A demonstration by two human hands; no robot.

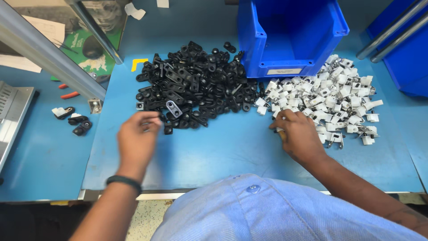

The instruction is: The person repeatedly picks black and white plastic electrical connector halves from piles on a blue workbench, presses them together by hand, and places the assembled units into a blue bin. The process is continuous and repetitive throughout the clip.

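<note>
While the left hand (138, 134) pinches at the near edge of the black clips (191, 85), the right hand (298, 134) curls closed on a white clip (278, 130) beside the white pile (330, 96). Both look light, stiff, small; pinch by the flat tab.

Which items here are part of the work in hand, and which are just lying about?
In use:
- left hand at the black clip pile
- right hand at the white clip pile

Lying about:
- blue bin
- a few loose parts at left
- red-handled tool
- papers
</note>
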